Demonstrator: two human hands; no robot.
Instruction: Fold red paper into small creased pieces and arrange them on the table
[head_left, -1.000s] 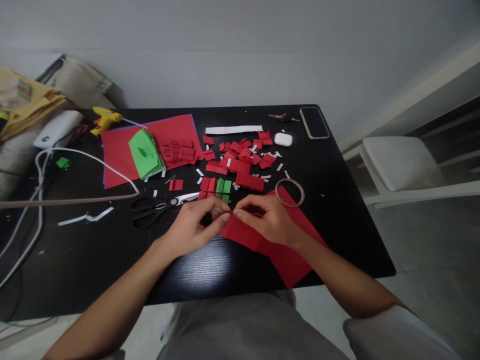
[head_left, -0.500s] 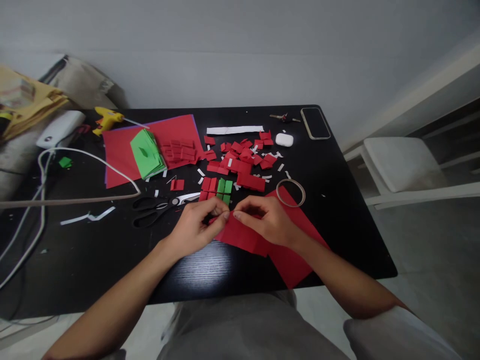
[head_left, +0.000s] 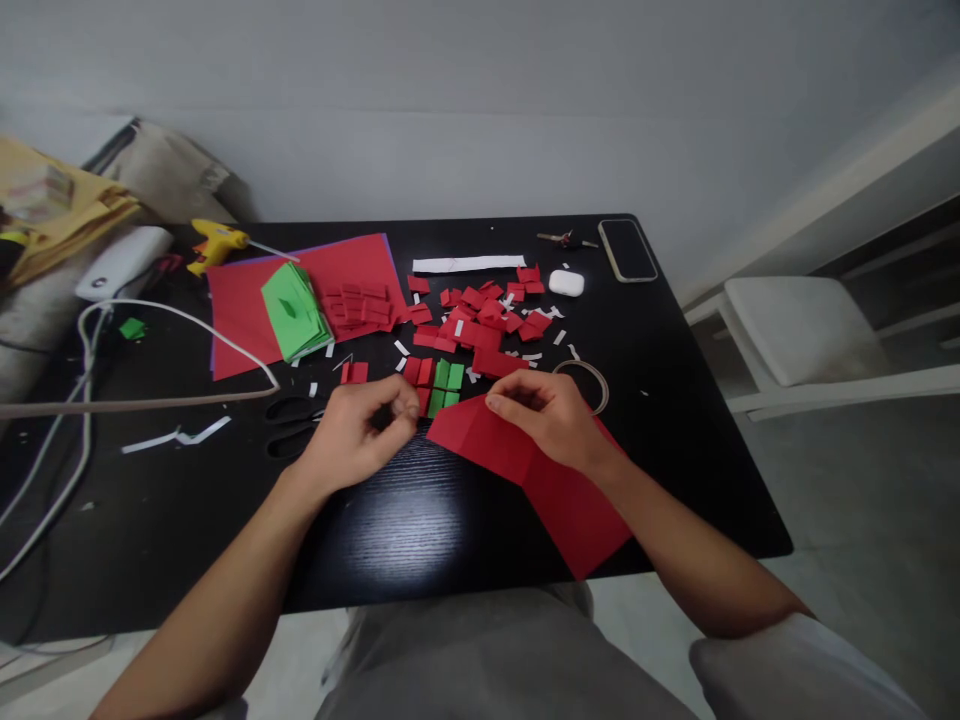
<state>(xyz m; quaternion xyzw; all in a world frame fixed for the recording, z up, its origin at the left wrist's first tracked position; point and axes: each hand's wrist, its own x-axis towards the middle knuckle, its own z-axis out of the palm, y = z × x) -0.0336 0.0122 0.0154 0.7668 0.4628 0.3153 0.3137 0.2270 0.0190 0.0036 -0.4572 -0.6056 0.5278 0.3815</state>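
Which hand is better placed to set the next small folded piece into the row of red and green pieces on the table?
Probably the left hand: its fingertips are right beside the row of folded pieces, apparently pinching something small. The right hand rests on the red sheet.

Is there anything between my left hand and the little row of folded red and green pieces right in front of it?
Nothing visible does. The left hand sits right at the row of folded pieces, fingertips beside its nearest red piece.
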